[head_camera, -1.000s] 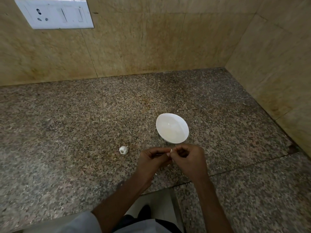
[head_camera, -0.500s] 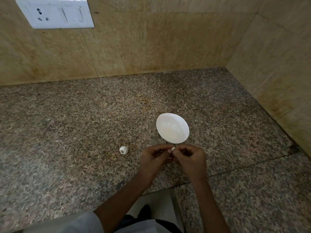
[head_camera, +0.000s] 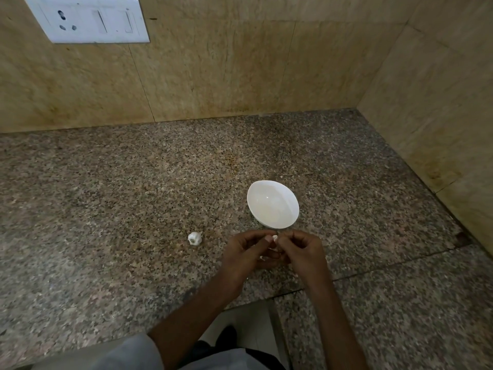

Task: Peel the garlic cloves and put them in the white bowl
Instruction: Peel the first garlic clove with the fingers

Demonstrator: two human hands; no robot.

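A white bowl [head_camera: 272, 204] stands on the speckled granite counter [head_camera: 106, 198]; it looks empty. Just in front of it my left hand [head_camera: 244, 255] and my right hand [head_camera: 302, 251] meet, fingers curled, and pinch a small white garlic clove [head_camera: 274, 238] between their fingertips. A pale scrap, perhaps skin, shows lower between the hands [head_camera: 262, 258]. To the left of my hands the rest of the garlic bulb [head_camera: 194, 238] lies on the counter, apart from them.
Tiled walls close the counter at the back and on the right, forming a corner. A white switch plate [head_camera: 88, 18] sits high on the back wall at left. The counter's front edge runs just below my wrists.
Both hands have stayed together over the same spot, lifting slightly toward the bowl. The clove's white tip shows more plainly between the fingertips now. Bowl and bulb have not moved.
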